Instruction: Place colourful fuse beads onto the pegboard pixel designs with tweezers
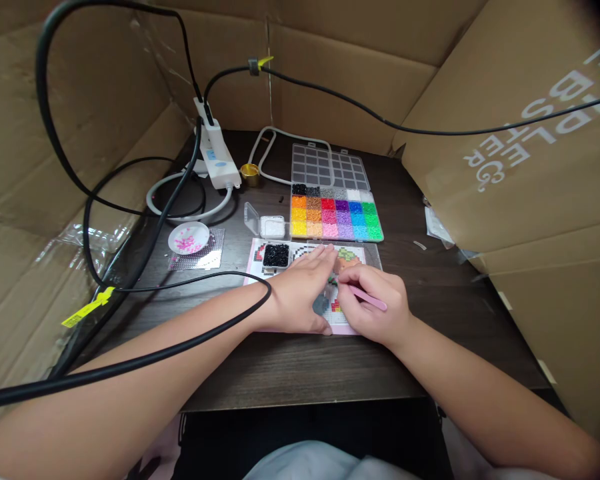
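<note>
Pinched by the fingers of the right hand (373,300) are pink tweezers (369,298) – whether their tips are closed cannot be told. Over the pattern sheet (341,321) on the table (290,373), the left hand (300,290) is laid flat – nearby, black beads (277,255) are kept.

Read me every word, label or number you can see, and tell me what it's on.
"&": white print on the right-hand cardboard.
"MPLE": same cardboard, only part of a word legible.
"STER": same cardboard, also partial; remaining letters unclear.
Yellow cable tag: markings too small to read.
Power strip, blue label: too small to read.
</note>
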The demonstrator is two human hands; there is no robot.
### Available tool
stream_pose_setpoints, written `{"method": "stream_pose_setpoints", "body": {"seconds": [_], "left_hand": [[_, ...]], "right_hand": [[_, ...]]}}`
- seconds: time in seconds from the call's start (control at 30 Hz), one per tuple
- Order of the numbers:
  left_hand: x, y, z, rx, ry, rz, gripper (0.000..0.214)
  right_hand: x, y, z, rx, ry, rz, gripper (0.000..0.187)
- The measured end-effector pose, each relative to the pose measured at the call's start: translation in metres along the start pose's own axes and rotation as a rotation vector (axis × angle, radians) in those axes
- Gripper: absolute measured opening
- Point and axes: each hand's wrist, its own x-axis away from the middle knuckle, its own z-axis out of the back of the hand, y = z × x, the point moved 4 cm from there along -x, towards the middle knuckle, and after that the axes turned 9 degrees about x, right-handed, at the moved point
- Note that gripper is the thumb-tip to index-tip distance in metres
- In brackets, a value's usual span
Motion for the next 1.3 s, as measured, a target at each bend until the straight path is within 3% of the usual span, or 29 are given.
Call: {"method": "stream_pose_setpoints", "body": {"seconds": [0.6, 0.83, 1.0, 1.17, 1.3], "left_hand": [[-0.001, 0.003, 0.001, -0.006, -0.002, 0.004, 0.13], [0.002, 0.004, 0.001, 0.016, 0.013, -0.014, 0.126], [0.003, 0.008, 0.005, 0.021, 0.051, -0.068, 0.119], [0.006, 0.009, 0.006, 0.013, 0.047, -0.002, 0.104], [0.007, 0.007, 0.004, -0.018, 0.033, 0.04, 0.104]], "right_hand": [[0.001, 0.005, 0.008, -0.014, 0.089, -0.093, 0.014], [-0.02, 0.007, 0.023, -0.1, 0.193, -0.332, 0.011], [-0.055, 0.013, -0.007, -0.387, 0.053, -0.488, 0.011], [-0.08, 0.006, -0.047, -0.435, -0.078, -0.47, 0.008], [-0.086, 0.002, -0.061, -0.432, -0.172, -0.489, 0.009]]}}
